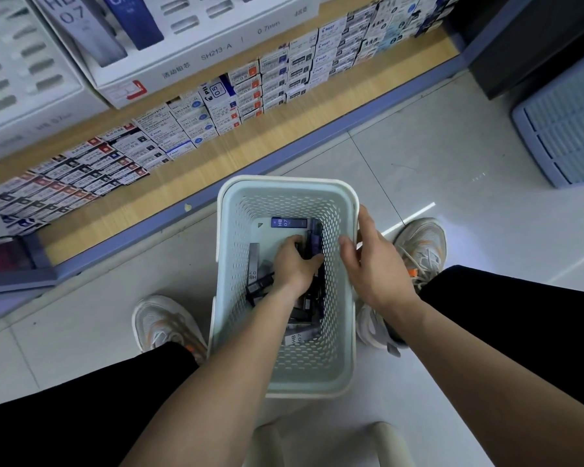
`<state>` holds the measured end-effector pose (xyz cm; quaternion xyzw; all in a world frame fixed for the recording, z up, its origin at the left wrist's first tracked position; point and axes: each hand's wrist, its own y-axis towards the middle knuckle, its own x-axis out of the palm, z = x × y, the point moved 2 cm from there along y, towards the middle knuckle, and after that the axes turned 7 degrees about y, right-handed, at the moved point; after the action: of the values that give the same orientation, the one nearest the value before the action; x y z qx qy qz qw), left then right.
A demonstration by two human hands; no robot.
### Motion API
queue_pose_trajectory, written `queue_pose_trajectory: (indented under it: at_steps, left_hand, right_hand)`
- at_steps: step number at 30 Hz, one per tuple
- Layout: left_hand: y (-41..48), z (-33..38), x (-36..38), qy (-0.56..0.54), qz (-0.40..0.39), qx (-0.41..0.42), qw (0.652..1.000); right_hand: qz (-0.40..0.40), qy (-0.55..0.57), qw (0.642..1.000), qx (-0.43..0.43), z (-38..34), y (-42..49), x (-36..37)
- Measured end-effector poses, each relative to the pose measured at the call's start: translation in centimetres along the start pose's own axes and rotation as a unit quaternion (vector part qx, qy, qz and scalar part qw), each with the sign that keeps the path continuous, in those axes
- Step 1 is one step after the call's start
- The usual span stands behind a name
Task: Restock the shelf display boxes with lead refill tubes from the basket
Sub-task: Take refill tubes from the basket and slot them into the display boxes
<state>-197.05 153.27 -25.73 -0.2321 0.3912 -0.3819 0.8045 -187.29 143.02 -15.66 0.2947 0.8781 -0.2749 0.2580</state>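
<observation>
1. A person is looking down at a white perforated basket, which is standing on the pale tiled floor between their left shoe and right shoe.
2. The left hand is reaching down inside the basket. Its fingers are curling round a bundle of dark lead refill tubes close to the basket's right wall.
3. More loose tubes are lying on the basket bottom. A blue tube marked HB 0.7 is lying at the far end, a grey tube is lying just left of the hand, and others are partly hidden under the wrist.
4. The right hand is gripping the basket's right rim, with its fingers hooking inside and its thumb lying along the outside.
5. Beyond the basket, a low wooden shelf is carrying rows of small refill packets.
6. Behind the packets, a large white display box marked 0.7mm is holding tall blue and grey packs. A second display box is sitting to its left, too blurred to read.
7. A pale blue slatted crate is standing on the floor at the far right.
</observation>
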Motion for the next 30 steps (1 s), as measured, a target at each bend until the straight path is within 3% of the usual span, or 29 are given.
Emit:
queue_pose_trajectory:
  at_steps: [8, 30]
  left_hand:
    - [-1.1, 0.1, 0.7, -0.001, -0.030, 0.041, 0.999]
    - [-2.0, -0.4, 1.2, -0.046, -0.114, 0.040, 0.992]
  right_hand:
    - [-0.004, -0.005, 1.000, 0.002, 0.0, 0.0, -0.2]
    - [-0.008, -0.076, 0.997, -0.003, 0.1, -0.3, -0.8]
